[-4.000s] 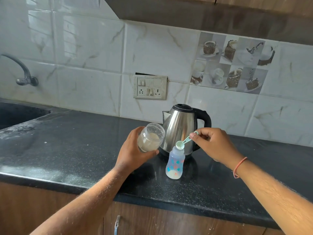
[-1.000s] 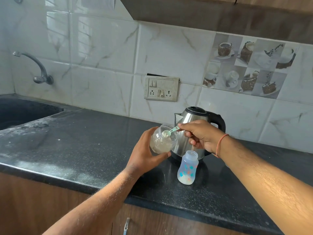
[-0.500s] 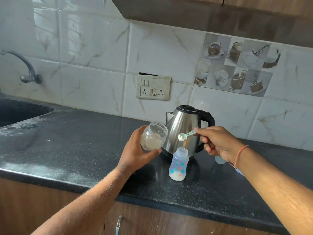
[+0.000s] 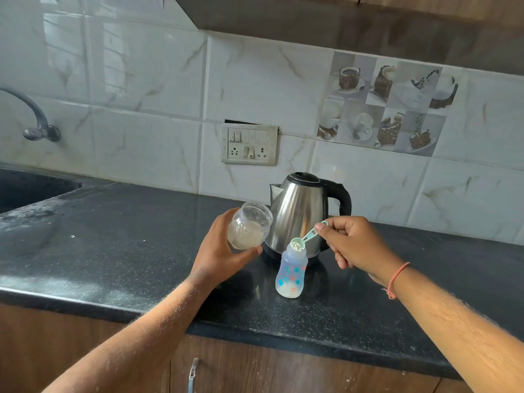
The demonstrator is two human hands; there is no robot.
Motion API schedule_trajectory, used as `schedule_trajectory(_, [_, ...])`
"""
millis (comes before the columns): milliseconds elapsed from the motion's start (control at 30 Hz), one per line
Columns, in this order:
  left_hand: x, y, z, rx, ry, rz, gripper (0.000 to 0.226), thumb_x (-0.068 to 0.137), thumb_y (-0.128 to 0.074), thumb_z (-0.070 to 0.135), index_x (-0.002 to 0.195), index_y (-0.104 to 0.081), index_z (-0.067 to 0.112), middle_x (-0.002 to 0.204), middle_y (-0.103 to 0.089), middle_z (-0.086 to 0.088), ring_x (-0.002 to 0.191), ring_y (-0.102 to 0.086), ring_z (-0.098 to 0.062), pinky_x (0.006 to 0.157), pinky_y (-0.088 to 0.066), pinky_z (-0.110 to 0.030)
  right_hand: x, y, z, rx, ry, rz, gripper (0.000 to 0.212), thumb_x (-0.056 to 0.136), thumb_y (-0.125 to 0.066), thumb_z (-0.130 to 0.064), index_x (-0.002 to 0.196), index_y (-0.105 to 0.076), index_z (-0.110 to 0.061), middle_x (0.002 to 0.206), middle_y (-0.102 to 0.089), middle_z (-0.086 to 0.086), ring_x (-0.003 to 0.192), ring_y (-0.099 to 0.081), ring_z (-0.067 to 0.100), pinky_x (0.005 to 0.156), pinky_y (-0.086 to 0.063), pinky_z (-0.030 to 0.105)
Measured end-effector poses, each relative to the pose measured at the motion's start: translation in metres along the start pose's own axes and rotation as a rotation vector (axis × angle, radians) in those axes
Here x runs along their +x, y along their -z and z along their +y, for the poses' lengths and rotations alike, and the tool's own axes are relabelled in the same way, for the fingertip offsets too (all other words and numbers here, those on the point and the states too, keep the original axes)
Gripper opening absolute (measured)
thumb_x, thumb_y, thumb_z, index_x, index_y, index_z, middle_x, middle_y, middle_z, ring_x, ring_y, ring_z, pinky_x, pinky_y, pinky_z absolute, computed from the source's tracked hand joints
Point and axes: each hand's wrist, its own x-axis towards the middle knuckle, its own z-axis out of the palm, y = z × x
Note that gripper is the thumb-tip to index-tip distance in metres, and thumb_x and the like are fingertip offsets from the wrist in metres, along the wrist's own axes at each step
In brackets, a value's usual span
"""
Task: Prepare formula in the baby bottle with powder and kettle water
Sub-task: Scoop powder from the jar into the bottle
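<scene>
1. The sink and wall tap sat at the far left, well apart from the work, and played no part in it.
2. The left hand was wrapped around the clear powder jar, fingers closed on its body, and held it off the black counter with its open mouth tilted toward the right. That tilt probably kept the powder within easy reach of the scoop for the next dip.
3. The steel kettle stood upright just behind the bottle, lid down and spout facing left, likely parked close so that water could follow the powder without a long reach.
4. The baby bottle stood upright and uncapped on the counter, just in front of the kettle, with a thin pale layer at its bottom. Standing free, it left both hands available.
5. The small green scoop rested at the bottle's mouth with its bowl tipped over, seemingly so the powder would fall inside rather than on the counter.
6. The right hand pinched the scoop's handle between thumb and forefinger, the other fingers curled in, a light grip suited to tipping.
</scene>
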Motion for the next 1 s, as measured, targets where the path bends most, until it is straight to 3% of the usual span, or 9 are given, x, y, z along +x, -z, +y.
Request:
schedule_trajectory(100, [0.000,0.000,0.000,0.003,0.004,-0.002,0.096,0.070,-0.096,0.053,0.153,-0.048,0.040,0.146,-0.059,0.021,0.131,-0.060,-0.005,0.107,-0.054,-0.030,-0.003,0.001,0.003,-0.252,0.212,-0.001,0.021,0.105,-0.067,-0.039,0.095,-0.082,-0.028,0.052,-0.060,-0.010,0.044,-0.054,0.010,0.050,-0.050,0.027])
schedule_trajectory(200, [0.000,0.000,0.000,0.006,0.008,-0.006,0.096,0.071,-0.097,0.052,0.153,-0.048,0.040,0.147,-0.059,0.021,0.131,-0.060,-0.005,0.107,-0.054,-0.030,-0.006,0.004,0.010,-0.483,0.461,0.024,0.032,0.104,-0.061,-0.052,0.099,-0.083,-0.029,0.071,-0.072,-0.011,0.062,-0.064,0.011,0.058,-0.057,0.037])
schedule_trajectory(300, [0.000,0.000,0.000,0.012,0.008,-0.004,0.096,0.071,-0.097,0.052,0.153,-0.048,0.040,0.146,-0.059,0.021,0.131,-0.060,-0.005,0.107,-0.054,-0.032,-0.006,0.005,0.015,-0.580,0.646,0.055,0.037,0.105,-0.058,-0.054,0.105,-0.084,-0.029,0.086,-0.077,-0.015,0.070,-0.067,0.009,0.060,-0.059,0.031])
schedule_trajectory(467, [0.000,0.000,0.000,0.012,0.006,-0.003,0.095,0.071,-0.098,0.052,0.152,-0.049,0.041,0.146,-0.059,0.022,0.131,-0.060,-0.005,0.108,-0.056,-0.035,-0.010,0.001,0.015,-0.656,0.756,0.107,0.027,0.104,-0.063,-0.047,0.105,-0.084,-0.030,0.079,-0.073,-0.017,0.061,-0.058,0.007,0.051,-0.053,0.029])
schedule_trajectory(600, [0.000,0.000,0.001,0.011,0.003,0.000,0.095,0.071,-0.098,0.051,0.152,-0.049,0.041,0.145,-0.059,0.022,0.130,-0.061,-0.004,0.108,-0.056,-0.035,-0.008,0.004,0.014,-0.679,0.807,0.098,0.030,0.105,-0.062,-0.047,0.106,-0.085,-0.028,0.081,-0.076,-0.017,0.060,-0.060,0.005,0.053,-0.048,0.018])
schedule_trajectory(767, [0.000,0.000,0.001,0.008,0.005,-0.003,0.095,0.070,-0.097,0.054,0.152,-0.048,0.043,0.145,-0.059,0.024,0.130,-0.061,-0.004,0.107,-0.057,-0.034,-0.005,0.002,0.014,-0.624,0.666,0.061,0.035,0.103,-0.059,-0.053,0.103,-0.085,-0.029,0.080,-0.076,-0.015,0.063,-0.063,0.007,0.055,-0.053,0.023])
schedule_trajectory(900, [-0.001,0.000,0.001,0.001,0.006,-0.001,0.096,0.070,-0.096,0.056,0.152,-0.049,0.041,0.144,-0.060,0.023,0.130,-0.061,-0.003,0.106,-0.057,-0.034,0.002,0.000,0.004,-0.166,0.267,0.122,0.022,0.102,-0.072,-0.038,0.086,-0.084,-0.029,0.061,-0.066,-0.007,0.049,-0.054,0.009,0.049,-0.048,0.025])
schedule_trajectory(1000, [-0.001,0.001,0.002,0.006,0.004,-0.006,0.096,0.070,-0.096,0.057,0.152,-0.049,0.042,0.144,-0.060,0.024,0.130,-0.061,-0.001,0.105,-0.057,-0.033,0.014,-0.002,-0.005,0.095,-0.029,0.132,0.027,0.104,-0.071,-0.033,0.081,-0.081,-0.022,0.062,-0.061,0.004,0.043,-0.051,0.017,0.043,-0.040,0.025])
